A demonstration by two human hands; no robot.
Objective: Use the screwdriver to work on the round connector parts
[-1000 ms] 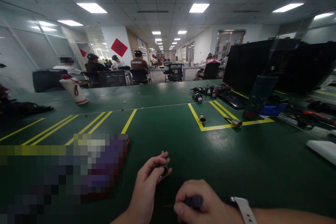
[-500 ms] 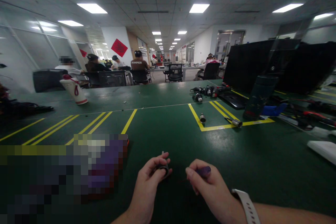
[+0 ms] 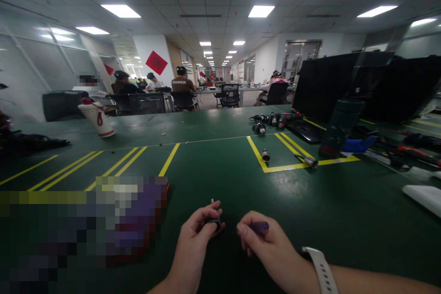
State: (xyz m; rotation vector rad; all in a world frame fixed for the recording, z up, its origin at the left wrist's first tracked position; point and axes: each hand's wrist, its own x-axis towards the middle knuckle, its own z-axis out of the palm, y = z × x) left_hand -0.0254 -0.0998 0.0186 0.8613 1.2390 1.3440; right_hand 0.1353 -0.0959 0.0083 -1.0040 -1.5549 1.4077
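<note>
On the far left of the green surface (image 3: 213, 161) stands a white cup (image 3: 99, 121) with a red mark on its side; its contents are out of sight. On the right, in front of the dark screens (image 3: 330, 85), stands a dark bottle (image 3: 341, 126), and what it holds cannot be seen either. Near the middle, the left hand (image 3: 195, 236) reaches in from the near edge, palm turned inward, its thumb and curled fingers gripping a small dark part (image 3: 217, 226) with a round mouth; a thin tip shows above the fingers. Just to the right, the right hand (image 3: 267, 239) is closed around a purple tool (image 3: 260, 227), thumb and forefinger pinched toward its left end, the forearm coming in low from the right with a pale watch (image 3: 320, 266) at the wrist. The two hands are near each other but apart, and the tool and the part do not touch. Beyond them, one metal fitting (image 3: 265, 155) sits beside the yellow tape (image 3: 255, 149) and a longer plug (image 3: 309, 161) lies across it to the right. Farther off is a cluster of connectors (image 3: 274, 119). On the near left lies a purple item (image 3: 141, 216), blurred by large blocks.
</note>
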